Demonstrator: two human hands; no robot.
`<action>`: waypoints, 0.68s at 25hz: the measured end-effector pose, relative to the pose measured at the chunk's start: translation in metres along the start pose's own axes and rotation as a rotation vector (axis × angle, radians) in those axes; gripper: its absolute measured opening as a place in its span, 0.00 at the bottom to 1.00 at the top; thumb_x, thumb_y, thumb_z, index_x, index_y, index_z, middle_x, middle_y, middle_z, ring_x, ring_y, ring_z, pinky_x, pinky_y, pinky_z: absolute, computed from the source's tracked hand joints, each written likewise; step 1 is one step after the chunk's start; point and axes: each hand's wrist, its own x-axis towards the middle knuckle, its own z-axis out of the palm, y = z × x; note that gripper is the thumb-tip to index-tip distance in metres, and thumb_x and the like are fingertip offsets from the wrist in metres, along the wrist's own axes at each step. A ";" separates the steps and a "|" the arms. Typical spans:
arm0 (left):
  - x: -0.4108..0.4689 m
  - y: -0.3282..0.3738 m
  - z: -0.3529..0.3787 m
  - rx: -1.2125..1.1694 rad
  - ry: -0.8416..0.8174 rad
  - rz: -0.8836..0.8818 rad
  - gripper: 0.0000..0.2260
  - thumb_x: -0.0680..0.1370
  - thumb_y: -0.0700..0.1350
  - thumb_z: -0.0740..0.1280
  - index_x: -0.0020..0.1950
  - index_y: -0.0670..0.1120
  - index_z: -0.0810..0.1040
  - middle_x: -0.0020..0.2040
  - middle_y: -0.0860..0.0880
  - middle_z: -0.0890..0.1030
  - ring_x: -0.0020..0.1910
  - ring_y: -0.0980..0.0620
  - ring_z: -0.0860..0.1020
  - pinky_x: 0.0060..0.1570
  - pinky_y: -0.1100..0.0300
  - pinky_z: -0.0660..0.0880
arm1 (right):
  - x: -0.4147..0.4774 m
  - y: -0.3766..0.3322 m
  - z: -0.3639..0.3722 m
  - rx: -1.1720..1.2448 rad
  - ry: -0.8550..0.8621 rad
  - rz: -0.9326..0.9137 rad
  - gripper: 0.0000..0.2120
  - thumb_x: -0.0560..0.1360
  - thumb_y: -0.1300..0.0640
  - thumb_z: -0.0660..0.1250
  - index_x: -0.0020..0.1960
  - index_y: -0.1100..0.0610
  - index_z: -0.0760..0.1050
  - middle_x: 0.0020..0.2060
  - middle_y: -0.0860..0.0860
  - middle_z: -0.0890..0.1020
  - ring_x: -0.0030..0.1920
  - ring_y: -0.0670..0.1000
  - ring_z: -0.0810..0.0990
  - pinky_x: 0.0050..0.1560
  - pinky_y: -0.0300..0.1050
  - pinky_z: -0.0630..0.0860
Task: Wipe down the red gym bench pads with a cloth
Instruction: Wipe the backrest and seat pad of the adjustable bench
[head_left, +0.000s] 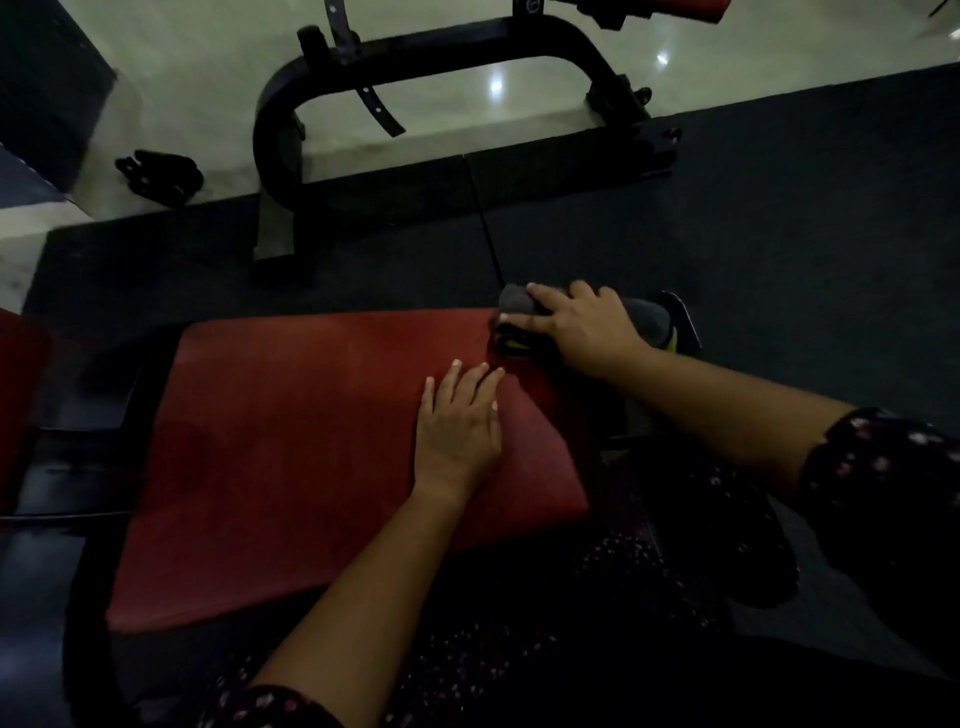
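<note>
One cloth (514, 301) in right hand (587, 328); left hand (460, 422) flat.

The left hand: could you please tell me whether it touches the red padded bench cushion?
Touching. The head view shows the left hand lying flat, palm down, on the red padded bench cushion, fingers straight.

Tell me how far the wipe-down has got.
Done: unclear, the dim seat pad shows no wipe marks. In hand: right hand grips the grey cloth at the pad's far corner; left hand lies flat on it. Left: possibly the red pad at left edge.
</note>
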 end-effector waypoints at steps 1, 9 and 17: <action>-0.002 0.000 0.000 -0.008 -0.004 0.003 0.22 0.78 0.49 0.52 0.71 0.50 0.72 0.69 0.50 0.75 0.72 0.45 0.68 0.70 0.41 0.63 | 0.013 0.002 -0.001 0.057 -0.036 0.069 0.29 0.80 0.51 0.59 0.74 0.31 0.51 0.75 0.51 0.60 0.62 0.61 0.69 0.54 0.56 0.71; -0.002 -0.004 -0.001 -0.014 -0.019 0.007 0.23 0.78 0.48 0.50 0.72 0.52 0.71 0.70 0.52 0.73 0.74 0.47 0.66 0.71 0.43 0.61 | 0.012 0.028 -0.010 0.867 -0.295 0.417 0.34 0.74 0.64 0.64 0.75 0.41 0.61 0.61 0.57 0.76 0.52 0.57 0.80 0.49 0.47 0.79; -0.006 -0.001 0.004 0.038 -0.034 0.004 0.23 0.79 0.49 0.50 0.72 0.51 0.71 0.71 0.51 0.72 0.74 0.46 0.65 0.71 0.43 0.60 | -0.093 -0.016 0.018 0.707 -0.183 0.292 0.40 0.72 0.59 0.66 0.76 0.37 0.52 0.68 0.55 0.69 0.62 0.58 0.74 0.60 0.50 0.73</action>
